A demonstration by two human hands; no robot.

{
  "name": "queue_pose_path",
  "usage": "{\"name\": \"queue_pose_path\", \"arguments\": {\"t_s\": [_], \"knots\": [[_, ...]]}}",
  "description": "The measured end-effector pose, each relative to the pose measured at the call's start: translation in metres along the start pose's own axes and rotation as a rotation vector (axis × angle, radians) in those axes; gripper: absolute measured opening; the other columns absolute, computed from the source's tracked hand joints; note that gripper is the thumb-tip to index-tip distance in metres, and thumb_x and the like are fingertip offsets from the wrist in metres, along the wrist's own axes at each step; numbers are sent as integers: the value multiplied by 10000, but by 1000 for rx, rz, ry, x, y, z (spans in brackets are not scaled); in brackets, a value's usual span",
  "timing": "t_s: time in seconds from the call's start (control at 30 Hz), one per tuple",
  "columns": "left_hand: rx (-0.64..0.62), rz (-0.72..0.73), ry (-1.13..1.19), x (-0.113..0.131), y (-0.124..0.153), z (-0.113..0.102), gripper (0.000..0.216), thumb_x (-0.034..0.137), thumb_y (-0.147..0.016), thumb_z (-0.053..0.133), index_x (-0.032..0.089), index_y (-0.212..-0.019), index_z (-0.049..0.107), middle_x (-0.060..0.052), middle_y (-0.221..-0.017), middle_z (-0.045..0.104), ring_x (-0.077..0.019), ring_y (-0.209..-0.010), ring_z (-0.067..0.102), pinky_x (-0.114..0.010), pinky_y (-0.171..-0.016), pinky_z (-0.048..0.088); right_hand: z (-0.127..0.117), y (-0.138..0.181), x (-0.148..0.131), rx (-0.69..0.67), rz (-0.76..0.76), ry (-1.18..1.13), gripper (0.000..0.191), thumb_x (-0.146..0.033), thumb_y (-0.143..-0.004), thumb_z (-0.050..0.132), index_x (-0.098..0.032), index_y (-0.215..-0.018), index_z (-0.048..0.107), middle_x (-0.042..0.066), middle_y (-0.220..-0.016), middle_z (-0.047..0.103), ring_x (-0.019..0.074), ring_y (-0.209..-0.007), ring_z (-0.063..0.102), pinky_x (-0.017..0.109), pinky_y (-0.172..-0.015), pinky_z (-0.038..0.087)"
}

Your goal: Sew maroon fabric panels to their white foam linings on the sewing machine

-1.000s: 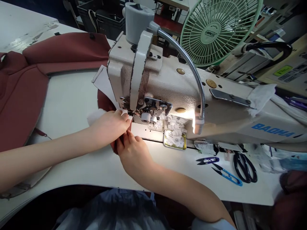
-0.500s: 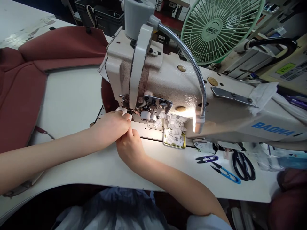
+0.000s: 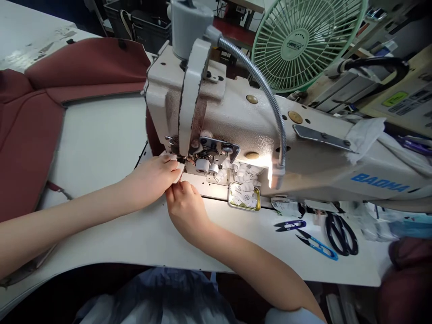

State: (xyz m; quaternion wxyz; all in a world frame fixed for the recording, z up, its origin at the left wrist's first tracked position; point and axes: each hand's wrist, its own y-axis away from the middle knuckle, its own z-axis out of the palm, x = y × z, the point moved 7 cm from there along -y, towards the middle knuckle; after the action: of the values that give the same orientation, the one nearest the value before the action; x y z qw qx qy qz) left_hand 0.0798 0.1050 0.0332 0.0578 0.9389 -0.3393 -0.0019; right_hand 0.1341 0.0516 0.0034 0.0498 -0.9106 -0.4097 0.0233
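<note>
At the needle of the sewing machine, my left hand lies with bent fingers closed on a pale-backed piece of fabric with a dark red edge. My right hand is just in front and to the right, its thumb and fingers pinched on the near edge of the same fabric. Most of the piece is hidden under the hands and the machine head. A large dark red sewn cover spreads over the table to the left and passes behind the machine.
A small tin of white labels stands by the machine bed. To the right lie purple thread snips, blue thread snips and black-handled scissors. A lit lamp hangs on a bent metal neck. Behind is a green fan.
My right hand has drawn slightly down, away from my left, and more of the fabric shows between them. My left fingers have shifted a little left. The view has also moved slightly.
</note>
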Motion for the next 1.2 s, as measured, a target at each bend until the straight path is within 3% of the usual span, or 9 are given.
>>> {"name": "queue_pose_path", "arguments": {"t_s": [0.17,0.33,0.5,0.67,0.8,0.9,1.0,1.2], "knots": [[152,21,112,-8,9,1,211,23,-854,499,170,-816,645,-62,-833,566,-220,-832,534,-336,-759,465,-2,5,15,115,45,-62,258,-74,-987,411,-127,-985,664,108,-935,656,214,-869,579,328,-725,529],[285,80,46,-4,11,5,219,40,-900,462,156,-881,647,-75,-885,590,-224,-854,532,-351,-795,459,-3,7,22,194,52,-112,243,-95,-996,438,-101,-1048,675,130,-1107,681,224,-1076,568,334,-870,497],[349,99,-35,-5,11,7,213,59,-910,468,137,-994,648,-96,-997,629,-250,-942,549,-371,-824,458,-8,7,33,143,162,-152,240,-132,-997,462,-166,-1110,672,85,-1139,681,203,-1016,559,340,-817,427],[330,128,110,-17,5,12,216,72,-933,459,163,-902,652,-62,-913,617,-213,-845,527,-331,-757,443,-14,8,48,57,314,-106,216,-214,-994,506,-258,-1097,690,54,-1009,663,192,-846,542,351,-771,341],[416,167,119,-22,1,11,227,91,-967,450,176,-937,659,-46,-892,637,-206,-858,530,-330,-811,434,-13,4,55,-16,350,-77,251,-239,-1013,465,-285,-1122,686,56,-965,653,180,-783,553,350,-758,320],[448,192,82,-24,-3,11,214,94,-962,471,173,-862,643,-35,-817,634,-203,-826,534,-333,-800,424,-11,1,59,-61,372,-72,283,-247,-1018,444,-296,-1164,682,61,-972,659,177,-772,569,338,-729,316],[476,237,73,-27,-7,10,228,88,-959,465,174,-841,640,-33,-797,640,-196,-806,543,-329,-794,429,-11,-1,61,-55,386,-55,324,-250,-1018,433,-297,-1247,656,77,-995,665,200,-848,587,331,-723,322],[500,304,112,-41,-13,10,221,132,-971,470,197,-936,678,-54,-944,679,-197,-942,586,-312,-839,461,-5,1,61,34,379,-25,408,-245,-987,466,-254,-1379,578,115,-1071,656,241,-912,569,352,-751,360]]}}
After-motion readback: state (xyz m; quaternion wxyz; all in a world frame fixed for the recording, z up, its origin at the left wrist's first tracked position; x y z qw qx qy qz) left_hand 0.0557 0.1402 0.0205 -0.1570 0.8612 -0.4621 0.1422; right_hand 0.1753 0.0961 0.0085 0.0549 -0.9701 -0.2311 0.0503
